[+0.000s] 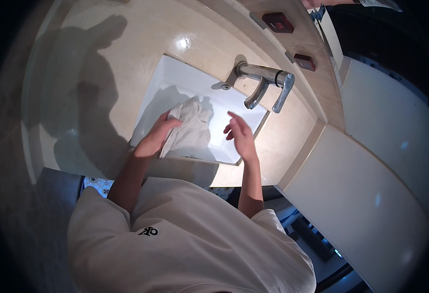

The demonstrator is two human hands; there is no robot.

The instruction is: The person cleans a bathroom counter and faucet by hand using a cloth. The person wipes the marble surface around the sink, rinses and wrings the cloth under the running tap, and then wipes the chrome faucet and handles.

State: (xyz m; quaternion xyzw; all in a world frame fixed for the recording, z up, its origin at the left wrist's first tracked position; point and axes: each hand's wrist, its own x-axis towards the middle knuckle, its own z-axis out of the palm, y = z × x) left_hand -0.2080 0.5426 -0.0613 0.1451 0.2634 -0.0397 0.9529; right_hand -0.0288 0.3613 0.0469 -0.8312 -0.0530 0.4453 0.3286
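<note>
My left hand [158, 134] grips a crumpled white cloth [190, 126] by its left edge, with the thumb on top. The cloth hangs over the white rectangular sink basin [220, 99]. To the right of the cloth, my right hand [239, 132] is above the basin's right part, fingers apart and partly bent, holding nothing. Beyond that hand, a worn chrome faucet [260, 73] stands at the back of the basin, its spout and lever both pointing toward me. Whether water runs cannot be made out.
A beige stone counter [145, 33] surrounds the basin, with a raised ledge behind the faucet. Two dark red blocks [278, 22] bearing writing are on the tiled surface beyond it. A white panel [346, 175] borders the counter on the right. Shadows fall across the counter's left side.
</note>
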